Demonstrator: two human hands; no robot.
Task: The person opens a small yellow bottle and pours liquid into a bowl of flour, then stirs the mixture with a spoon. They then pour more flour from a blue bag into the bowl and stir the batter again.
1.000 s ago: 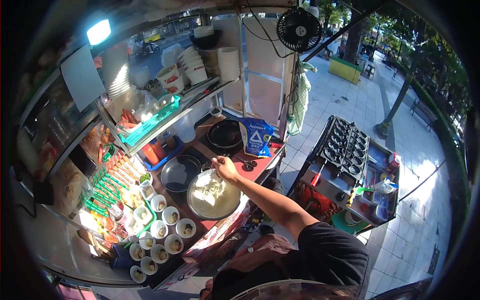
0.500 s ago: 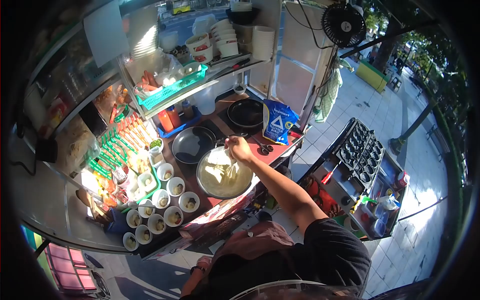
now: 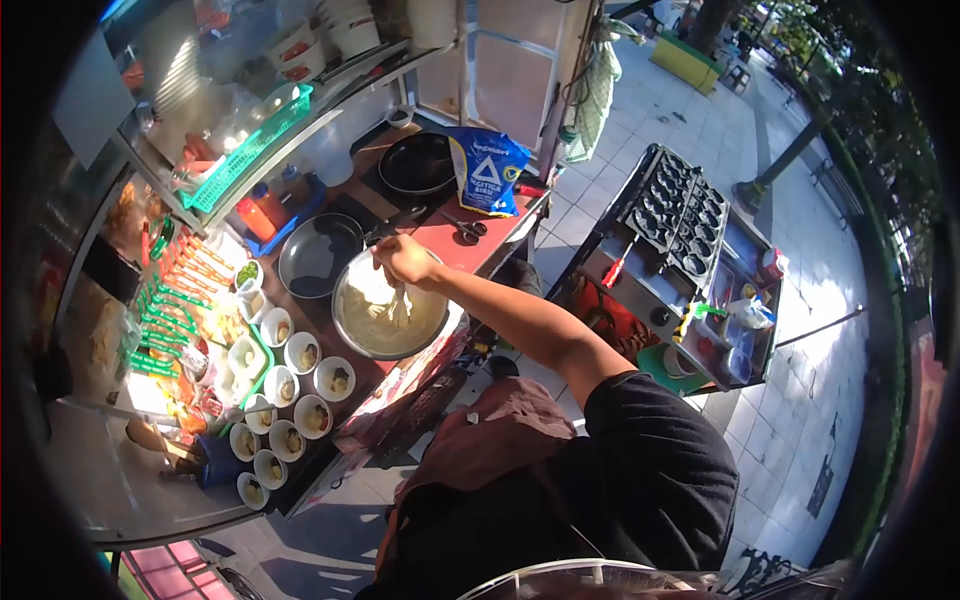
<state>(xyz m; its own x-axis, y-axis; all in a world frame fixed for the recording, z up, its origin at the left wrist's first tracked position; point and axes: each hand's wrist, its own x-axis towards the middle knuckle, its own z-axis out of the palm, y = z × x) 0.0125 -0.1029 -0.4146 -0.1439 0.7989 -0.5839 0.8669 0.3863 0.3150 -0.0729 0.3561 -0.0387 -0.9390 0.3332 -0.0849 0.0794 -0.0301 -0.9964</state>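
Observation:
My right hand (image 3: 405, 262) is closed around the handle of what looks like a whisk (image 3: 398, 307), whose lower end is down in pale batter. A round metal bowl (image 3: 388, 353) holds that batter and sits at the front of the counter. Just left of the bowl lies a dark frying pan (image 3: 318, 258). Behind it, a second black pan (image 3: 417, 165) rests on the counter. My left hand is out of view.
Several white cups (image 3: 312, 418) with food in them stand left of the bowl. A blue flour bag (image 3: 488, 172) and black scissors (image 3: 468, 232) are at the back right. A molded griddle (image 3: 675, 222) stands on a separate cart at right.
The view has swung to the right, so the counter appears farther left. My right hand stays over the bowl, gripping the whisk. My left hand, seen low before, has left the view.

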